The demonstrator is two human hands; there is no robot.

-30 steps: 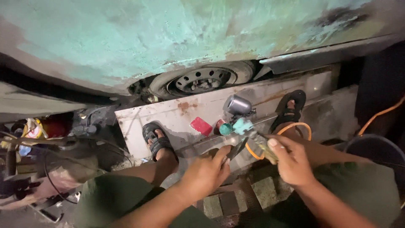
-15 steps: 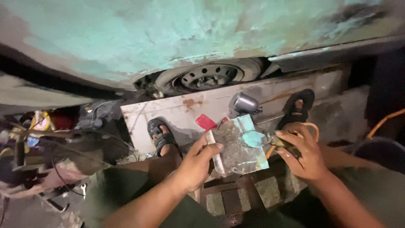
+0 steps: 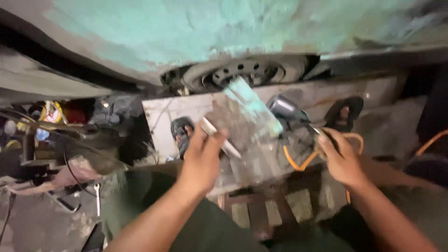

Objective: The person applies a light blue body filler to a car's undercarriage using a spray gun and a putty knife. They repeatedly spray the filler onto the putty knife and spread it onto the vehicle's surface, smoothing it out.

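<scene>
My left hand (image 3: pixel 201 158) grips a flat putty spreader (image 3: pixel 242 123) by its pale handle and holds it raised. The blade is smeared with grey and turquoise filler. My right hand (image 3: pixel 343 158) is closed on a small dark tool at the right, beside an orange cord (image 3: pixel 298 162). A car body panel (image 3: pixel 186 32) coated in turquoise filler fills the top of the view. Below it lies a dark steel wheel (image 3: pixel 247 72). The picture is blurred by motion.
A pale board (image 3: pixel 163 116) lies on the ground under the hands. A grey metal canister (image 3: pixel 283 108) lies on it. My two sandalled feet (image 3: pixel 182 133) (image 3: pixel 344 113) rest there. Cluttered tools and cables (image 3: pixel 51 140) sit at the left.
The left hand took up the filler-smeared spreader and lifted it up toward the car panel. The right hand stayed at the right on its small tool. The view swung slightly.
</scene>
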